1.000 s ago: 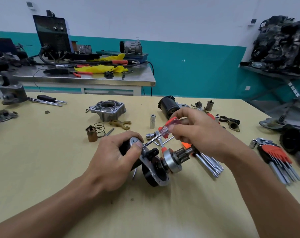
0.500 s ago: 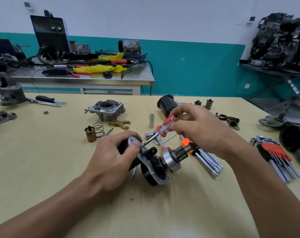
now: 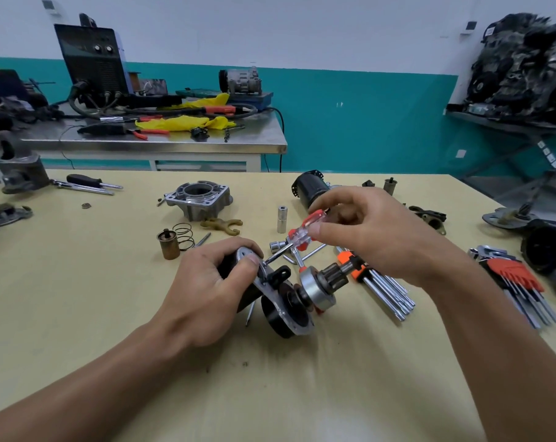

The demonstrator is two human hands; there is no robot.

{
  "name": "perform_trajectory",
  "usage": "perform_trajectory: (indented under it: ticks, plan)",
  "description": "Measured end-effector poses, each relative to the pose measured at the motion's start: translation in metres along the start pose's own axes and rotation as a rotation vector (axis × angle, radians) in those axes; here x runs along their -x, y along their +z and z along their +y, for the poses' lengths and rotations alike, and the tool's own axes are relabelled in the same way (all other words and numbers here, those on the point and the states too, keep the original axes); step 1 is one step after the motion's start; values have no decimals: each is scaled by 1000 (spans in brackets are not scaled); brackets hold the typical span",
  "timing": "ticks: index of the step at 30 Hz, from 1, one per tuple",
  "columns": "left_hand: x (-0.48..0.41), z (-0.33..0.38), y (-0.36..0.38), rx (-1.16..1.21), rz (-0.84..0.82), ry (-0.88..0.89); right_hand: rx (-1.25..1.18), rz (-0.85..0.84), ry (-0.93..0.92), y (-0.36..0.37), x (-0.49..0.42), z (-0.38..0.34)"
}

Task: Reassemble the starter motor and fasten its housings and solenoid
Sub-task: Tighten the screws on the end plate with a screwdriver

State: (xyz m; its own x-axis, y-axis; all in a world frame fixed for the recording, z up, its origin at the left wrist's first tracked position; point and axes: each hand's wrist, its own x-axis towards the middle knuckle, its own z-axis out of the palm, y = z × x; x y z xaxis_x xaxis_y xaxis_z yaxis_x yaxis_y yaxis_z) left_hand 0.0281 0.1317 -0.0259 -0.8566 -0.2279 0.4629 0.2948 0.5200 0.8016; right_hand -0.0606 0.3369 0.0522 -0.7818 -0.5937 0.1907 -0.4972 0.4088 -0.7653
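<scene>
The left hand point(image 3: 213, 295) grips the black body of the starter motor point(image 3: 286, 309), thumb on its silver end plate, holding it tilted on the tabletop point(image 3: 79, 298). The right hand point(image 3: 372, 231) pinches the red-and-clear handle of a small screwdriver point(image 3: 302, 232). Its tip meets the plate's upper edge, probably at a screw too small to make out. From the motor, an aluminium housing point(image 3: 200, 199) sits at 11 o'clock, a hex key set point(image 3: 381, 290) at 3 o'clock, and a brass plunger point(image 3: 168, 244) at 10 o'clock.
</scene>
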Motion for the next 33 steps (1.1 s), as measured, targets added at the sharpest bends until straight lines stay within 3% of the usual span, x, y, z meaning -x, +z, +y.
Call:
perform_trajectory:
  ticks: [3,7,15,19,21,28,33]
  plan:
    - [0,1,0,10,-5,-2,65,83,-20,4,-2,0]
    - [0,3,0,16,-14,8,230,238,84,19,-6,-6]
    - [0,4,0,14,-13,14,-16,-16,47,1,0,-2]
    - [0,5,0,5,-11,24,198,141,57,9,-3,0]
    - [1,5,0,5,-14,23,165,163,74,10,-4,2]
    - [0,4,0,-11,-20,25,-82,-57,-25,2,-1,3]
    - [0,5,1,-1,-21,27,150,152,43,16,-5,0]
